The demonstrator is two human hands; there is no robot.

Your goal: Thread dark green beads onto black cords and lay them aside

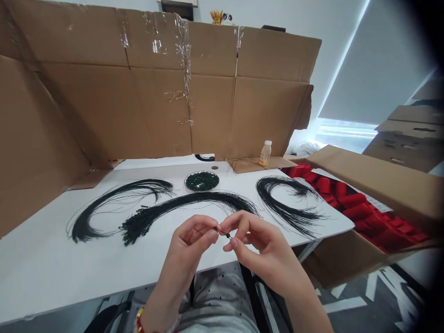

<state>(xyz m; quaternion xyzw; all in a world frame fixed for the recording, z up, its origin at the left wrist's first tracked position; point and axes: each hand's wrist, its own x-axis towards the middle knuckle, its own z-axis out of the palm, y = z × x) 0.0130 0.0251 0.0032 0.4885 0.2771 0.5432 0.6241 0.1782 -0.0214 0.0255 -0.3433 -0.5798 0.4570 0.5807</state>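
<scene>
Over the table's front edge, my left hand pinches one end of a short stretch of dark cord between thumb and forefinger. My right hand pinches the same cord beside a small dark bead or knot; which of the two it is I cannot tell. Just beyond my hands lies a long bundle of black cords, with dark knobbly ends at its left. A round dish of small dark green pieces stands behind that bundle.
Curved black cord bundles lie at the left and right of the white table. A cardboard screen encloses the back and left. A small bottle stands at the back right. Beside the table, an open carton holds red items.
</scene>
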